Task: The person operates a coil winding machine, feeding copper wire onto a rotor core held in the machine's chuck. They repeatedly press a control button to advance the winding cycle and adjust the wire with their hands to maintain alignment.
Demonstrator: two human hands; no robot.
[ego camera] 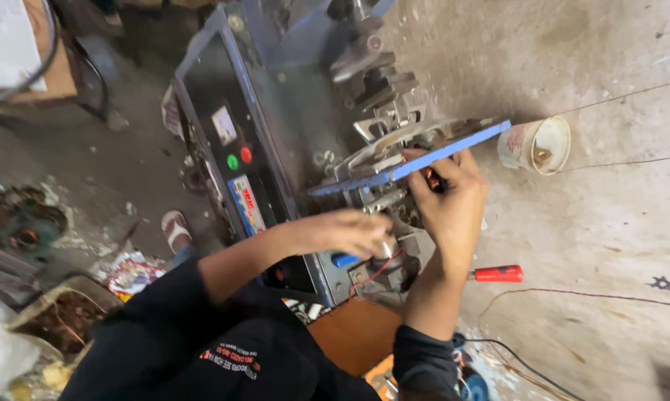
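Dusty concrete floor (587, 230) round a grey winding machine (290, 111). Right hand (448, 197) pinches a copper coil (428, 175) under the blue strip (416, 160); left hand (350, 232) is curled around a handle by the blue knob (344, 260). White cylindrical can (535, 145) sits right.

A person in a dark long-sleeved top leans over a grey-blue metal winding machine (290, 96) standing on a dusty concrete floor (595, 238). The right hand (450, 200) presses its fingertips against a copper-coloured coil at the machine's centre, just under a flat blue plastic strip (416, 160) that lies slanted across the mechanism. The left hand (357, 234) closes around a blue-handled lever (344, 260) near the machine's front edge. A green round button (232, 161) and a red round button (246, 154) sit side by side on the black control panel. A white cylindrical can (535, 145) and a red-handled screwdriver (497, 273) lie on the floor.
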